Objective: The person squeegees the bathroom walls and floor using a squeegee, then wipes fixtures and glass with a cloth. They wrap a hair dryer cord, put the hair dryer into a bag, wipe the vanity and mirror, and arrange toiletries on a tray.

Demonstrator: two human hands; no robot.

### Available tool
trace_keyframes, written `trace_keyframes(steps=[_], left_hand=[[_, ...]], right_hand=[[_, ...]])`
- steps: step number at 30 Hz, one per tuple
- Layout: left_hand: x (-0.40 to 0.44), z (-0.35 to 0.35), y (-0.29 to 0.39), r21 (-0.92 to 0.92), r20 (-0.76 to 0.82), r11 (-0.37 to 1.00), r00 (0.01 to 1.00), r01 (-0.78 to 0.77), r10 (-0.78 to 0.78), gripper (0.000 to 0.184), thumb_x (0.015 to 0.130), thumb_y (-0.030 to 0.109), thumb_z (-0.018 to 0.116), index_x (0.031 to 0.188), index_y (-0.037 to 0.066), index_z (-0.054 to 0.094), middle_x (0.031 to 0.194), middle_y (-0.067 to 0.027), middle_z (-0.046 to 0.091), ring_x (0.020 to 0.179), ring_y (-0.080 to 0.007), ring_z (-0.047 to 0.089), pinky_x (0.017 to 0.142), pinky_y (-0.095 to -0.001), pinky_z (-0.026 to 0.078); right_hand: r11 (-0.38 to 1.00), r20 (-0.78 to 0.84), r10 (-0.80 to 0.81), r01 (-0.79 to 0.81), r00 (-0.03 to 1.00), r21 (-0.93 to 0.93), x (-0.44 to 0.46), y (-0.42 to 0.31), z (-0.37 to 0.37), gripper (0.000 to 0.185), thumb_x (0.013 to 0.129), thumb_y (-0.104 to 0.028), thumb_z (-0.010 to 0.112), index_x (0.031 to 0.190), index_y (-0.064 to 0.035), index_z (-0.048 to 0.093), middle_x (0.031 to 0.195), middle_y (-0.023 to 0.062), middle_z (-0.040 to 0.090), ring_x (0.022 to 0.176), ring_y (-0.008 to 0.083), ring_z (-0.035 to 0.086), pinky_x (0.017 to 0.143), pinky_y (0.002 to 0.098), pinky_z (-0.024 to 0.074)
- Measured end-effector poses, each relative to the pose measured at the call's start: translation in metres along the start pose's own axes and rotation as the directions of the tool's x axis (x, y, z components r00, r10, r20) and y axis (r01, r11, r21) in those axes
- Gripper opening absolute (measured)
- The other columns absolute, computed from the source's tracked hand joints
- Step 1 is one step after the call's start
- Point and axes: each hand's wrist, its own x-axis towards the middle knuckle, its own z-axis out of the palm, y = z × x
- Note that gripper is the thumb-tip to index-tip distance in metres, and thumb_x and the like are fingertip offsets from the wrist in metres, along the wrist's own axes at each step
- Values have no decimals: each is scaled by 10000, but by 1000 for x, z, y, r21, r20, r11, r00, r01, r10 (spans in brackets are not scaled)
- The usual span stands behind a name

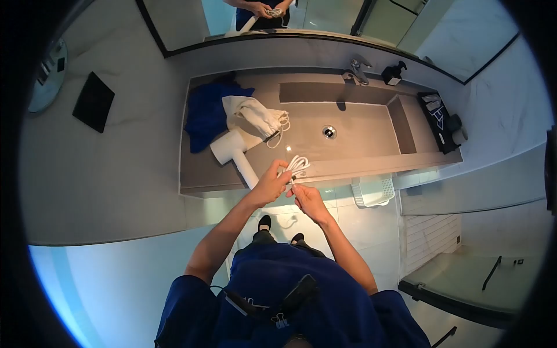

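Note:
A white hair dryer (pixel 230 148) lies on the left part of the counter, its handle pointing toward me. Its white cord (pixel 299 165) is gathered in loops above the counter's front edge. My left hand (pixel 272 184) is closed around the looped cord. Just to the right, my right hand (pixel 309 201) pinches near a small dark piece at the bottom of the loops, on what looks like the cord or its tie. Behind the dryer rests a cream drawstring bag (pixel 246 113) with its strings loose. A blue cloth (pixel 212 110) is crumpled beside the bag.
The counter holds a recessed sink (pixel 354 124) with a drain. A faucet (pixel 360 69) and a black soap dispenser (pixel 394 73) stand at the back. A black tray (pixel 438 122) with small items sits at the right end. A white basket (pixel 372 191) is below the counter.

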Motion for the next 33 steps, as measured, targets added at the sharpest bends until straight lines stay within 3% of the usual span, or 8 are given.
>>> trace_keyframes(steps=[6,10,15,21,25,26,27,33], left_hand=[[11,11,-29,870,-3,457,925,-184,380,223,886,243,499,849,31,556,651,-235,575,544,-413,551,536,-497,436],[-3,0,-22,696,423,430,812,-575,401,269,884,249,473,744,28,529,626,-190,560,560,-336,566,566,-439,442],[1,-2,13,385,119,864,946,-324,302,312,874,291,528,785,6,622,569,-146,509,513,-188,475,515,-348,396],[3,8,-7,827,144,432,879,-359,455,241,829,245,564,816,6,597,611,-213,583,615,-370,605,550,-415,446],[7,4,-14,340,377,712,782,-615,496,228,856,247,560,829,20,569,589,-156,556,526,-276,552,532,-362,429],[1,6,4,45,259,993,961,-111,96,291,866,286,588,806,3,564,574,-72,512,521,-162,472,539,-309,407],[3,4,12,87,230,991,970,-104,81,309,861,302,602,811,-1,571,573,-55,509,537,-140,461,541,-301,402],[14,-2,0,766,-75,610,915,-200,395,278,804,288,641,866,19,602,610,-164,606,598,-306,617,521,-393,446]], right_hand=[[666,67,-132,138,989,-733,-40,-58,-13,245,866,-225,578,740,-14,568,661,221,600,670,430,591,599,484,477],[891,170,-275,317,946,-325,4,-74,-57,176,813,-205,644,784,-35,608,611,103,594,507,228,564,499,323,447],[956,169,164,-199,972,216,12,-3,-3,344,942,-276,420,722,-52,561,555,9,484,439,79,405,401,221,301],[635,184,-266,315,946,-706,-42,-83,-30,295,850,-277,614,726,-10,587,606,242,541,540,398,528,537,372,467],[927,95,-356,364,930,-91,38,-16,-52,188,833,-201,610,765,-26,604,552,98,568,489,215,542,474,344,423],[894,78,-425,405,902,190,57,10,-48,167,829,-182,604,759,-30,606,547,61,568,483,169,533,459,333,408],[981,44,66,-57,997,-188,42,10,-38,173,848,-166,539,750,-42,608,593,0,551,536,85,500,463,298,386],[732,206,-23,157,978,-664,-55,-51,-23,452,921,-405,496,700,-26,604,654,197,594,593,385,575,562,434,460]])
